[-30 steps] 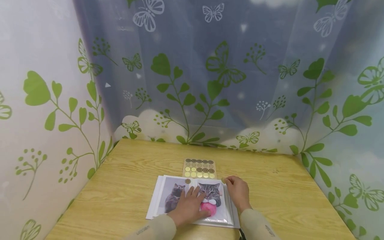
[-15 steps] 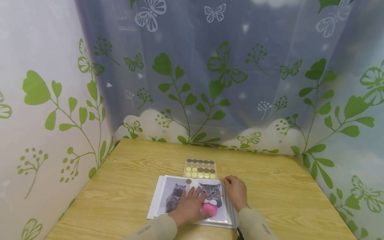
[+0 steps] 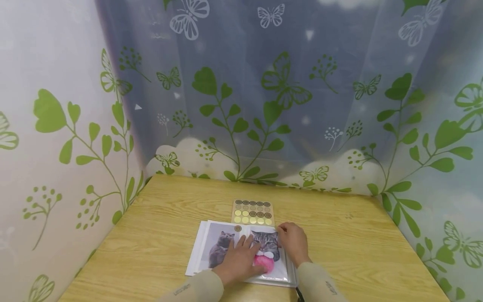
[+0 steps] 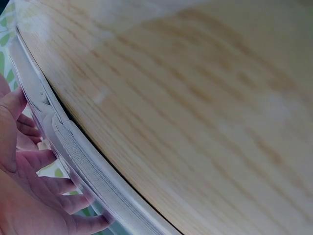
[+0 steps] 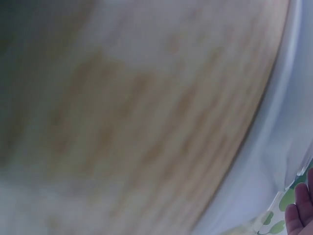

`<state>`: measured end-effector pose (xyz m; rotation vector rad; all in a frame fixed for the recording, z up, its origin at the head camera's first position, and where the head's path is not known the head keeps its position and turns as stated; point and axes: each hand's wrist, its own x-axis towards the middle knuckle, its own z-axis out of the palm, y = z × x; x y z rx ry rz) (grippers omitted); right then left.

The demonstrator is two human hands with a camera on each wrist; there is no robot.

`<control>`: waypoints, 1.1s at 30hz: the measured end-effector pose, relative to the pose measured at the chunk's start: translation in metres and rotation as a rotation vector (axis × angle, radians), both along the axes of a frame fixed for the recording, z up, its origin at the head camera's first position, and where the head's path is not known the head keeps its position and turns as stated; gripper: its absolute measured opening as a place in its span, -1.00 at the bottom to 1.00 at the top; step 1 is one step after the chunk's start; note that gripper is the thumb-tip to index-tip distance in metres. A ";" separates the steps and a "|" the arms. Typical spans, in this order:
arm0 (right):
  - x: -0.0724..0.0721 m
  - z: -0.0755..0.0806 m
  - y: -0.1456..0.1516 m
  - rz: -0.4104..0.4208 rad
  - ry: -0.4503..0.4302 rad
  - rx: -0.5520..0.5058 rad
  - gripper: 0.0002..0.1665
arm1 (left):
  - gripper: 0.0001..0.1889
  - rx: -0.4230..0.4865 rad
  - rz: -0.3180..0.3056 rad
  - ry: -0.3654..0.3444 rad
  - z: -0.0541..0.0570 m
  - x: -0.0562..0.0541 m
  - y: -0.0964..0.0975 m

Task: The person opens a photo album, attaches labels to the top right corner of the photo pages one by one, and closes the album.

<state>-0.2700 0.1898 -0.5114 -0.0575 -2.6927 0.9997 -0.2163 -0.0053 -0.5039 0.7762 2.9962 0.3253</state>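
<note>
1 album (image 3: 195, 251) lies under our spread left hand (image 3: 238, 260); whether our right hand (image 3: 293, 241), by the album's corner, pinches anything, we cannot tell.

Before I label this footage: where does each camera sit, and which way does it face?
Head-worn: faces forward and down at an open white photo album on a yellow wood-grain table; left hand, right hand, beige sleeves.
Left wrist-worn: faces album edge and table; left hand, other fingers beyond.
Right wrist-worn: faces table, album; right hand, lower right.
Wrist views share album and table.
</note>
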 end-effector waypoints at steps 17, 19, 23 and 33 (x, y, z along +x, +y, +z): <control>-0.003 -0.004 -0.007 0.078 -0.026 0.200 -0.83 | -0.17 0.052 -0.021 0.007 -0.005 -0.001 -0.001; -0.003 -0.005 -0.007 0.092 -0.022 0.240 -0.83 | -0.17 0.054 -0.018 0.002 -0.004 -0.001 -0.002; -0.001 -0.005 -0.007 0.119 -0.007 0.288 -0.82 | -0.16 0.041 -0.018 0.003 -0.002 0.000 -0.001; 0.008 -0.007 -0.006 0.206 0.114 0.456 -0.82 | -0.17 0.008 0.001 0.004 0.000 0.001 0.000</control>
